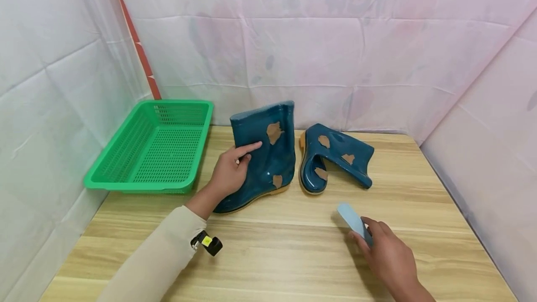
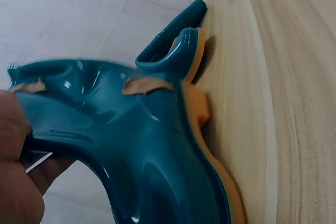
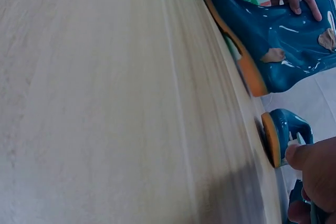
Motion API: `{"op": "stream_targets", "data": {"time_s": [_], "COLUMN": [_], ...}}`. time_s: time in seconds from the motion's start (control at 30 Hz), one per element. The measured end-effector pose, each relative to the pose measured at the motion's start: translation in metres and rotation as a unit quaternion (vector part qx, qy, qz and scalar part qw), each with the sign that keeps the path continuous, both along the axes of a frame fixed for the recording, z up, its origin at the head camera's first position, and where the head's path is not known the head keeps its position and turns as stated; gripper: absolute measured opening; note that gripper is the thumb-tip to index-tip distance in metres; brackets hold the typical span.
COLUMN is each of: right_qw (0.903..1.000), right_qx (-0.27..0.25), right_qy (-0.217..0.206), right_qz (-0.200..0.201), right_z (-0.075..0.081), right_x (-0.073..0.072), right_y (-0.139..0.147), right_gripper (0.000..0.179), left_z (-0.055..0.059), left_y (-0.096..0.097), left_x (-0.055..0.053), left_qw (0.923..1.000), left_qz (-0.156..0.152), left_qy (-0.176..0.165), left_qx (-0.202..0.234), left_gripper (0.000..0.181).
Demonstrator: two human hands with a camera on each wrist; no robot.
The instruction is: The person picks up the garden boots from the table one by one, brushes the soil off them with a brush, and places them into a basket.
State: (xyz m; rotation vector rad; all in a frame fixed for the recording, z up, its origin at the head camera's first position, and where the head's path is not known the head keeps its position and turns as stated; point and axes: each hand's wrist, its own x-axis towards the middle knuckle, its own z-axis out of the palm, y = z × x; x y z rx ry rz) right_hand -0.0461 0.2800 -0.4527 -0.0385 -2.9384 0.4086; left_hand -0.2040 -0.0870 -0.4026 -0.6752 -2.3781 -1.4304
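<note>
A dark teal rubber boot [image 1: 258,167] with a tan sole stands upright, brown patches stuck on its side. My left hand [image 1: 228,171] grips the front of its shaft, index finger along the near side; in the left wrist view other fingers pass behind the shaft. To its right a second teal boot [image 1: 341,146] lies on its side, bent, also with brown patches. My right hand [image 1: 392,257] holds a flat light blue object [image 1: 350,217] with a rounded end, above the table in front of that boot. Its underside is hidden, so I cannot tell its kind.
A green perforated plastic basket [image 1: 140,185] stands at the left of the wooden table [image 1: 272,250]. White cloth walls [image 1: 302,55] close in the back and both sides. A black wrist strap mount [image 1: 212,245] juts from the left sleeve.
</note>
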Motion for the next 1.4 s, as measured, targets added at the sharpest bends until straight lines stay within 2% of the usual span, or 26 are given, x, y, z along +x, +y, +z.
{"op": "stream_targets", "data": {"time_s": [0.17,0.3,0.43,0.63,0.73,0.83,1.0,1.17,1.4], "right_qw": [0.9999,0.9998,0.9992,0.9926,0.9897,0.9887,0.9874,0.9875,0.9862], "right_qx": [-0.008,-0.013,-0.019,-0.004,-0.002,-0.004,-0.002,-0.004,0.0], "right_qy": [-0.003,-0.008,0.009,0.09,0.107,0.108,0.108,0.096,0.095], "right_qz": [0.008,0.016,0.035,0.08,0.095,0.103,0.116,0.125,0.135], "right_z": [0.006,0.012,0.019,0.025,0.027,0.028,0.031,0.034,0.034], "right_x": [0.0,0.001,0.001,-0.001,-0.003,-0.005,-0.009,-0.014,-0.015], "right_y": [-0.003,-0.006,-0.011,-0.019,-0.022,-0.026,-0.034,-0.044,-0.049], "right_gripper": [0.058,0.059,0.058,0.058,0.059,0.06,0.059,0.059,0.059], "left_z": [0.003,0.004,0.003,0.0,-0.001,-0.002,-0.004,-0.004,-0.001], "left_y": [-0.002,-0.003,-0.004,-0.007,-0.008,-0.007,-0.007,-0.008,-0.017], "left_x": [0.008,0.012,0.014,0.017,0.017,0.017,0.015,0.015,0.015], "left_qw": [0.9973,0.9941,0.9927,0.9937,0.9943,0.9946,0.9948,0.9939,0.9853], "left_qz": [-0.072,-0.104,-0.112,-0.102,-0.098,-0.099,-0.101,-0.107,-0.162], "left_qy": [-0.009,-0.009,-0.005,-0.005,-0.013,-0.017,-0.005,0.009,-0.017], "left_qx": [-0.012,-0.029,-0.044,-0.045,-0.039,-0.025,-0.01,-0.023,-0.05], "left_gripper": [0.045,0.044,0.044,0.047,0.049,0.053,0.053,0.052,0.056]}}
